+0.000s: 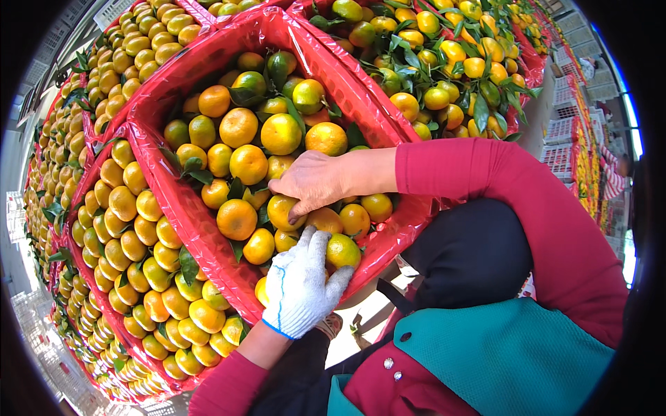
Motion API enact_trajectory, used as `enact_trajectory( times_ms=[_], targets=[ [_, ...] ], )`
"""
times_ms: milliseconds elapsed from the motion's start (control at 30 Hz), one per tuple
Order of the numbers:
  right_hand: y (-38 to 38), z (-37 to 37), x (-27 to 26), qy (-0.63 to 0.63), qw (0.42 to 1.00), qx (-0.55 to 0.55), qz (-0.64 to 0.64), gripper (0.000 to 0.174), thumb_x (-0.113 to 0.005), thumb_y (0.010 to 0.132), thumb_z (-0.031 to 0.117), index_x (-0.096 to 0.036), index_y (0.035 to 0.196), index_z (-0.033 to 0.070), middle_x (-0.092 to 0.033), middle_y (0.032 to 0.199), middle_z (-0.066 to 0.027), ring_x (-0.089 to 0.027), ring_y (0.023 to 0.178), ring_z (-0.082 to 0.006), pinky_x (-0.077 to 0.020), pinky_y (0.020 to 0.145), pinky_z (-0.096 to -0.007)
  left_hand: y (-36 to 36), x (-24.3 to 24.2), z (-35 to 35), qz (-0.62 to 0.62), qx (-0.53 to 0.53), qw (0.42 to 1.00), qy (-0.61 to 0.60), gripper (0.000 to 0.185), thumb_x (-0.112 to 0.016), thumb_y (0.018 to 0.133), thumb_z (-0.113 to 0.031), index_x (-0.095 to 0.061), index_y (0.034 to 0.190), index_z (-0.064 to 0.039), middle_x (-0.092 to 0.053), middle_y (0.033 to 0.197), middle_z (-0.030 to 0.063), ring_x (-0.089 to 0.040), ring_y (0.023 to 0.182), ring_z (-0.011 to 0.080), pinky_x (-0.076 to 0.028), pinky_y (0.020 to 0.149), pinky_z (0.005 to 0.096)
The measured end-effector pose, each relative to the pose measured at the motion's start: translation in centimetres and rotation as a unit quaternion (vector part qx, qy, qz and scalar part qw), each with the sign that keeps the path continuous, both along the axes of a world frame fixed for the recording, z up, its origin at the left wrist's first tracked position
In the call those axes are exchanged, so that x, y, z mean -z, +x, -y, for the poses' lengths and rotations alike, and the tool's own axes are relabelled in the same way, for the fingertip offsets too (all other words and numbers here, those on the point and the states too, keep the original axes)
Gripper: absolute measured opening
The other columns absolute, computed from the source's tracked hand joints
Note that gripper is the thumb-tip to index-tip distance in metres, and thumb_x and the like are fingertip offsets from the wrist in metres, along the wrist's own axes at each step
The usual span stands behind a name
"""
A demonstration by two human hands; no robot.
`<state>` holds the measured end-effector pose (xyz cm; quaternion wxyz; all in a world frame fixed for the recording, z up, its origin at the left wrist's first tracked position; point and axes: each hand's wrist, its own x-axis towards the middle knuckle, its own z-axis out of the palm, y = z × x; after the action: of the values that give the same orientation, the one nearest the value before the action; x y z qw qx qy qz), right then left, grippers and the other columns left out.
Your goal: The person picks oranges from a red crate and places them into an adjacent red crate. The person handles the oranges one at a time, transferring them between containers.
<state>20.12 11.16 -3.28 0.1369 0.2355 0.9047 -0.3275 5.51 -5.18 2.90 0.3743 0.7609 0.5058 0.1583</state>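
Before me is a crate lined with red plastic film [177, 208], partly filled with orange and green-tinged mandarins, some with leaves. My left hand [307, 286], in a white knitted glove with blue edging, reaches into the near end, its fingers around a yellow-green mandarin [343, 250]. Bare, my right hand [310, 183] lies palm down over the fruit further in, its thumb and fingers at an orange mandarin [281, 212]. The undersides of its fingers are hidden, so whether it grips that fruit is unclear.
Crates of neatly stacked mandarins [148, 239] stand to the left. At the upper right, another crate holds leafy mandarins [442, 67]. White plastic crates [559, 132] line the far right, where a person in a striped top [613, 174] is visible. My knee [468, 249] is beside the crate.
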Motion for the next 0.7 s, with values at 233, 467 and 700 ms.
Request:
enact_trajectory(
  times_ms=[233, 467, 700],
  targets=[
    [2.0, -0.8, -3.4, -0.007, 0.989, 0.105, -0.102, 0.045, -0.075, 0.095, 0.043, -0.067, 0.117, 0.004, -0.075, 0.093, -0.0195, -0.072, 0.091, -0.0453, -0.0553, 0.076, -0.0558, -0.2, 1.1, 0.8, -0.05, 0.006, 0.999, 0.014, 0.074, -0.087, 0.082, -0.039, -0.059, 0.139, -0.001, -0.064, 0.142, 0.0257, -0.071, 0.109, 0.0406, -0.057, 0.092, 0.05],
    [7.8, 6.2, -2.7, -0.185, 0.982, -0.007, -0.021, 0.033, -0.069, 0.096, 0.029, -0.071, 0.11, -0.001, -0.074, 0.089, -0.0267, -0.072, 0.089, -0.0475, -0.0556, 0.079, -0.0576, -0.1, 0.8, 0.6, -0.062, 0.002, 0.998, -0.033, 0.073, -0.088, 0.082, -0.038, -0.061, 0.139, -0.003, -0.066, 0.133, 0.0218, -0.068, 0.115, 0.0418, -0.055, 0.098, 0.0499],
    [8.1, 6.6, -1.0, -0.237, 0.967, 0.031, -0.088, 0.035, -0.069, 0.097, 0.026, -0.07, 0.115, -0.003, -0.073, 0.093, -0.0305, -0.072, 0.091, -0.0496, -0.0555, 0.082, -0.0559, 0.7, -0.8, -0.5, -0.099, 0.037, 0.993, -0.056, 0.073, -0.085, 0.086, -0.039, -0.057, 0.143, -0.004, -0.065, 0.128, 0.0257, -0.069, 0.112, 0.045, -0.056, 0.093, 0.0525]
  ],
)
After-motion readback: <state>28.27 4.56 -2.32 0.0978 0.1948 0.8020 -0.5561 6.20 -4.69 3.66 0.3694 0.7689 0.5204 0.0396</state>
